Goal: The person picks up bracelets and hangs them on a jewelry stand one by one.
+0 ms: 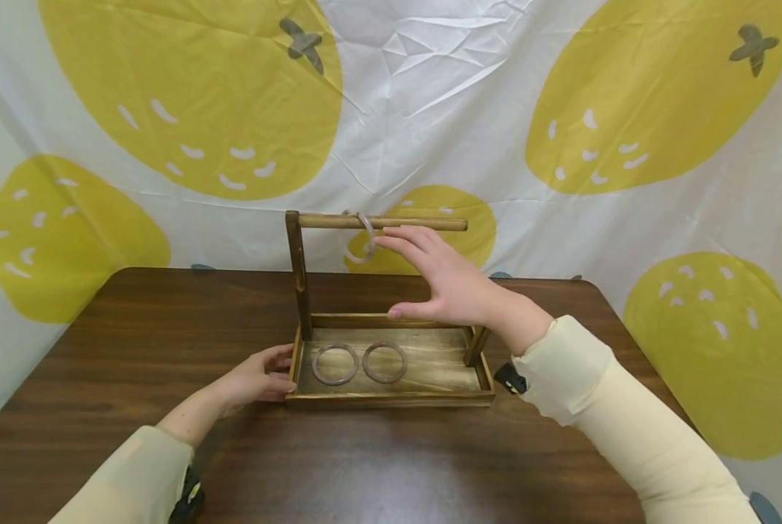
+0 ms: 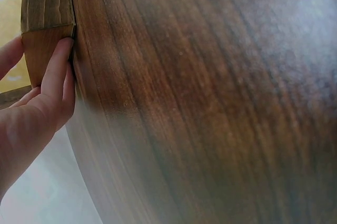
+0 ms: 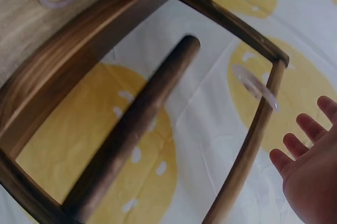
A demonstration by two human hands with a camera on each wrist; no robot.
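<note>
A wooden stand has a shallow tray [image 1: 391, 399] at its base and a round bar [image 1: 423, 224] above it. A pale, translucent bangle [image 1: 369, 234] hangs around the bar, left of its middle. Two similar bangles, a left one [image 1: 335, 383] and a right one [image 1: 385, 380], lie flat in the tray. My right hand [image 1: 452, 280] is raised beside the hanging bangle, fingers extended and thumb apart. The right wrist view shows a gap between those fingertips and the bangle [image 3: 255, 87]. Against the tray's left end, my left hand [image 1: 256, 377] rests with fairly straight fingers [image 2: 55, 71].
A left upright [image 1: 297, 276] supports the bar, whose right end is free. The short right post [image 1: 476, 346] rises partly behind my right forearm. The stand sits on a dark wooden table [image 1: 391, 466], before a white cloth [image 1: 430, 124] printed with yellow fruit.
</note>
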